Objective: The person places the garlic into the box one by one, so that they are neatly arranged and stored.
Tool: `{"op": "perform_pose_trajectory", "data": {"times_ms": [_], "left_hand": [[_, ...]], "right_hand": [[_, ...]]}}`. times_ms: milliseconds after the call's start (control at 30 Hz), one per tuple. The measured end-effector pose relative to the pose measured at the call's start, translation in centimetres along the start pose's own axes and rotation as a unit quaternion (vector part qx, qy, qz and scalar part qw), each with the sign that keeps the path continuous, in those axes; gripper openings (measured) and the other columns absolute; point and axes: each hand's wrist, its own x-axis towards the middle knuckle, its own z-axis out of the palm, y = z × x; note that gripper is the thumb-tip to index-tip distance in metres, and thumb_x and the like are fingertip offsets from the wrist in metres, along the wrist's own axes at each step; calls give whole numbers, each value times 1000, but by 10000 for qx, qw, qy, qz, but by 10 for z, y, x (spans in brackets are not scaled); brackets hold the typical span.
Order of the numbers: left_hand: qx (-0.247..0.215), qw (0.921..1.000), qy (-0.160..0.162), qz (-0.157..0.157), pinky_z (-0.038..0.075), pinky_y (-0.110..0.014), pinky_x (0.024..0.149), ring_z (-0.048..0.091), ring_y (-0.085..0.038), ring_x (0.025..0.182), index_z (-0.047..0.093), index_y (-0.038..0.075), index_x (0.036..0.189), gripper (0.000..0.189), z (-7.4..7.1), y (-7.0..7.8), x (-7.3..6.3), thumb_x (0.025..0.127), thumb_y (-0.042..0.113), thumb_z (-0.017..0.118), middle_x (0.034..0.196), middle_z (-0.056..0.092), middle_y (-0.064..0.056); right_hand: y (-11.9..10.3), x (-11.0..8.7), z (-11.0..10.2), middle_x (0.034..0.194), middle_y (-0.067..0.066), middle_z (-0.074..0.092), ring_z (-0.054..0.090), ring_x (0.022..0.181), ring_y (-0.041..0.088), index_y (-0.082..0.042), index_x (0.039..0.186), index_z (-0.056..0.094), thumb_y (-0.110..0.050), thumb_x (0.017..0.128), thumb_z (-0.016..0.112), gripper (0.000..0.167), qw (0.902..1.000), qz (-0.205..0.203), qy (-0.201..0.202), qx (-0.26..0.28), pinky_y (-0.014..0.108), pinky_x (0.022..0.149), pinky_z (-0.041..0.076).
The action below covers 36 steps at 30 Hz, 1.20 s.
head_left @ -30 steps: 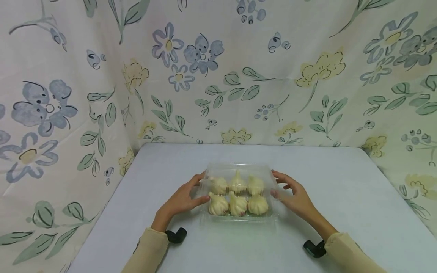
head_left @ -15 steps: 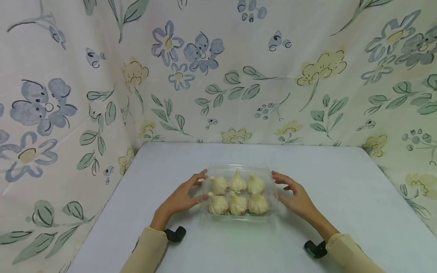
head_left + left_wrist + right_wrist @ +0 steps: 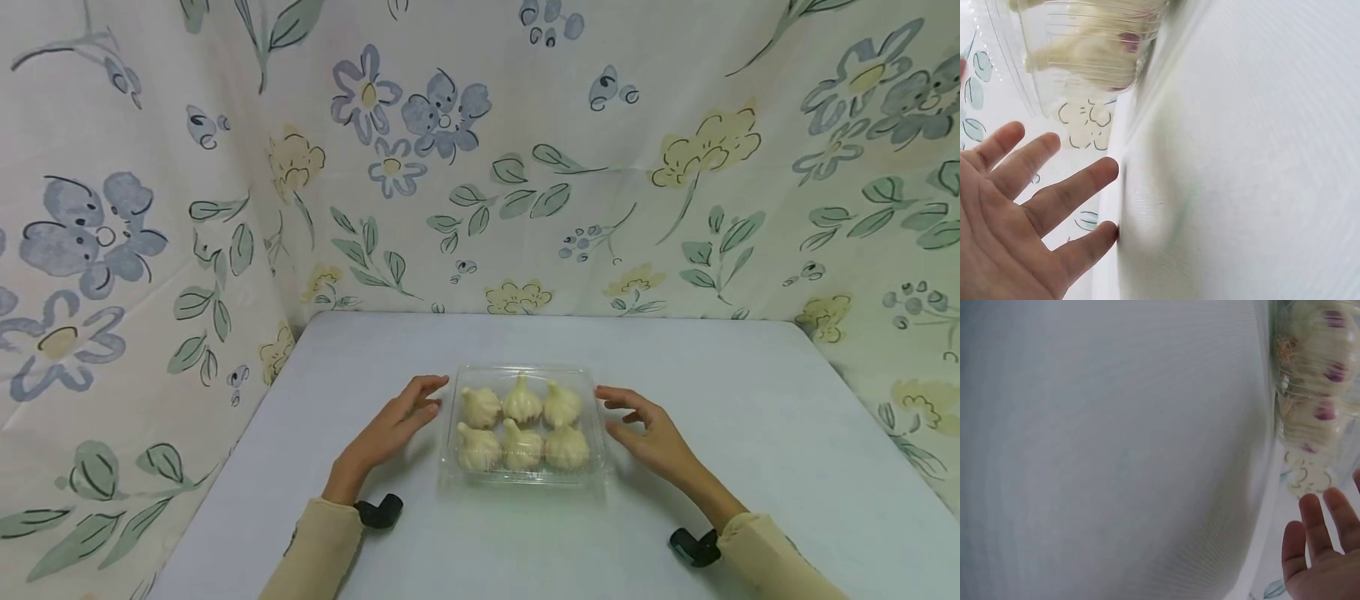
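A clear plastic clamshell box (image 3: 521, 479) lies flat on the white table with its lid down. Inside it, garlic bulbs (image 3: 522, 450) stand in two rows, cream with purple patches that show in the wrist views. My left hand (image 3: 386, 433) hovers just off the box's left side, fingers relaxed and holding nothing. In the left wrist view its fingers (image 3: 1072, 194) are spread and apart from the box wall. On the other side, my right hand (image 3: 651, 433) has its fingertips right at the box's right edge, fingers loosely bent with nothing between them.
The white table (image 3: 750, 400) reaches back to a floral curtain (image 3: 525, 167), which also hangs along the left and right sides. A black wrist camera (image 3: 381, 512) sits on the left wrist, another black camera (image 3: 694, 547) on the right.
My left hand has let go of the box and drawn back to the left. The right thumb has come off the box's edge. The lid now sits slightly lower.
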Motion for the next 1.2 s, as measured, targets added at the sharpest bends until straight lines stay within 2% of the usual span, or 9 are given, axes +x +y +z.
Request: {"op": "perform_pose_trajectory", "data": {"times_ms": [167,333,433,500,600,733,900,1033,1200], "left_hand": [[54,10000,22,-54,43,-68,106,54,-39,138,36,24,151,57,-1,5,-1,101,30,63,161,42,-7],[342,9994,-95,-17,39,-68,110,48,-38,143,46,25,145,59,-2,8,-1,94,43,70,161,43,-2],[435,9989,-136,-95,35,-68,113,44,-37,146,50,24,143,63,-3,9,-2,90,47,74,161,42,0],[448,9987,-170,-159,35,-68,113,43,-37,147,50,24,143,65,-3,10,-2,88,47,77,162,41,2],[420,9984,-225,-289,34,-66,115,41,-35,148,51,27,142,67,-4,11,-3,84,45,81,163,40,5],[411,9978,-253,-462,35,-64,115,41,-32,148,51,33,142,73,-4,10,-3,79,45,86,159,44,7],[362,9972,-322,-576,35,-63,115,43,-30,146,48,34,143,82,-5,11,-3,74,39,91,146,55,3],[225,9965,-484,-645,41,-55,109,55,-27,126,43,33,145,89,-5,13,-2,72,34,94,126,62,-3],[-166,9936,-895,-671,49,-39,86,60,-27,99,30,29,151,101,-5,13,-2,72,32,94,103,64,-10]], "right_hand": [[-1,-1,0,139,9,63,63,117,24,-15,140,60,-5,97,66,44,10000,-49,3,8,28,89,52],[-1,-2,-1,135,13,66,66,111,12,-11,142,58,-4,100,62,42,9995,-166,187,189,21,86,50],[-1,-3,-3,132,16,66,67,108,6,-8,143,56,-7,103,58,41,9986,-48,271,462,18,86,49],[-3,-5,-4,132,19,65,68,107,7,-6,146,53,-11,105,55,41,9973,98,211,703,19,86,51],[-6,-7,-6,135,20,62,68,106,7,-8,151,46,-18,107,53,45,9944,466,-54,946,22,86,53],[-11,-10,-8,143,20,54,62,105,4,-11,158,33,-22,105,57,59,9892,871,-706,945,24,85,52],[-13,-14,-7,142,25,45,58,101,8,-12,163,20,-16,101,63,76,9782,984,-1370,1213,25,79,53],[-10,-16,-8,132,24,46,60,95,11,-17,165,10,-13,96,68,90,9697,1007,-1709,1425,27,76,54],[-7,-17,-9,119,23,54,62,84,12,-21,165,-7,-9,91,74,110,9498,1032,-2241,1922,29,71,54]]}}
